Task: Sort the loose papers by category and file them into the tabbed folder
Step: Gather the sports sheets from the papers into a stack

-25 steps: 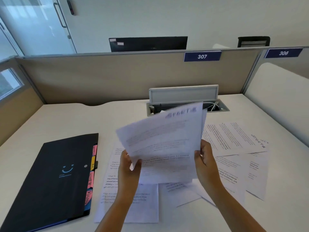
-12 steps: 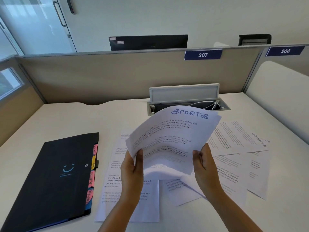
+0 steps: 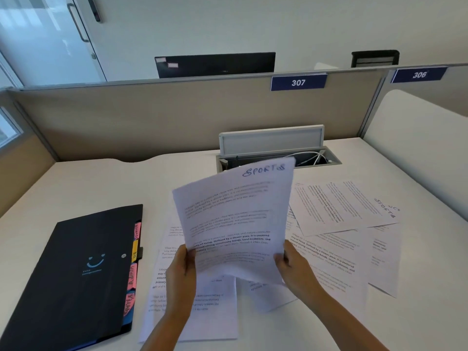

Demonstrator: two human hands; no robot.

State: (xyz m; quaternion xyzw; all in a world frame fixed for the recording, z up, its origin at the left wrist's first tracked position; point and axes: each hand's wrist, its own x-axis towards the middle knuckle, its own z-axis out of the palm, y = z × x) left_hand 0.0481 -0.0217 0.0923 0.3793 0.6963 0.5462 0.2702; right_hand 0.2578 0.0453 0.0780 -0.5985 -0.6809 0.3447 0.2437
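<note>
White sheet marked "SPORTS" (image 3: pixel 235 221): I see my left hand (image 3: pixel 181 272) and right hand (image 3: pixel 295 268) pinching its near corners, fingers closed on it. Black tabbed folder (image 3: pixel 76 274) lies shut at left on the desk (image 3: pixel 76 186).

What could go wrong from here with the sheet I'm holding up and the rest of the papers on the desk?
1. The Sports sheet is pinched only at its bottom corners by the left hand and right hand, so it may flop or crease.
2. The folder is closed; opening it needs a free hand.
3. Overlapping papers could get mixed.
</note>
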